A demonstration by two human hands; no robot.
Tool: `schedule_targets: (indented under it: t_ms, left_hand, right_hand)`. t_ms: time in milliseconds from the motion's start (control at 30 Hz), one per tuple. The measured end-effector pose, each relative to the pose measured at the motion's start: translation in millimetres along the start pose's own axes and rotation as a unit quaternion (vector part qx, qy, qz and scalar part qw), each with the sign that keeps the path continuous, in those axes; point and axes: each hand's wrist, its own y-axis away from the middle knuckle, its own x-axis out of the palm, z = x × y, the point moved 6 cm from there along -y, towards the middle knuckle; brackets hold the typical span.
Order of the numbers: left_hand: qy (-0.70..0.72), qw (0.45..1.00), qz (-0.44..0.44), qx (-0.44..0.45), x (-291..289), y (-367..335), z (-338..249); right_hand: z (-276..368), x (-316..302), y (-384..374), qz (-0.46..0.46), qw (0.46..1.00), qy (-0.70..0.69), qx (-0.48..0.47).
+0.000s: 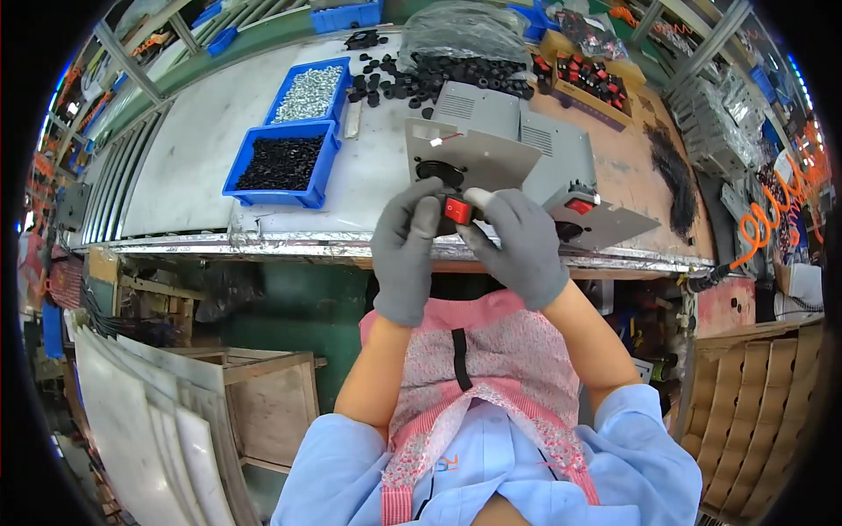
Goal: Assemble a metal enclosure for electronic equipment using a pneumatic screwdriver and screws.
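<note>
Both my hands wear grey gloves and meet in front of the bench edge. Between them is a red rocker switch (457, 209) in a black housing. My left hand (406, 254) pinches it from the left side, and the fingertips of my right hand (524, 245) close on it from the right. Just behind stands a grey metal casing (474, 147) with a black fan and a short wire ending in a white connector. Beside it on the right, a second grey casing (561, 153) has a red switch (580, 206) set in its panel.
Two blue bins stand at left, one with small black parts (281, 164), one with silvery hardware (309, 95). Black round parts (412, 83) lie behind the casings near a clear plastic bag (465, 35). A cardboard box (586, 101) holds red-and-black switches. An orange coiled hose (761, 226) hangs right.
</note>
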Motion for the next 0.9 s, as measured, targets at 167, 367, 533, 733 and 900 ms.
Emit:
schedule_targets:
  t_ms: [167, 367, 533, 733, 900]
  left_hand:
    - [-0.094, 0.992, -0.037, 0.074, -23.3, -42.9, -17.6]
    - [-0.095, 0.988, 0.117, 0.045, -30.2, -98.8, -0.7]
    - [-0.1, 0.969, 0.224, 0.034, -17.4, -96.8, -2.0]
    - [-0.138, 0.96, 0.231, 0.076, -9.6, -89.1, -14.6]
    - [-0.008, 0.967, 0.249, 0.043, -11.4, -88.3, -5.2]
  right_hand:
    - [-10.8, 26.3, -21.4, -0.023, 0.997, -0.062, 0.049]
    - [-10.3, 46.7, -54.8, -0.037, 0.998, 0.044, 0.02]
    - [5.3, 31.6, -52.3, -0.034, 0.992, 0.122, -0.028]
    - [26.9, 19.3, -57.0, -0.047, 0.965, 0.237, -0.1]
    - [0.1, 27.3, -67.5, -0.021, 0.985, 0.168, -0.017]
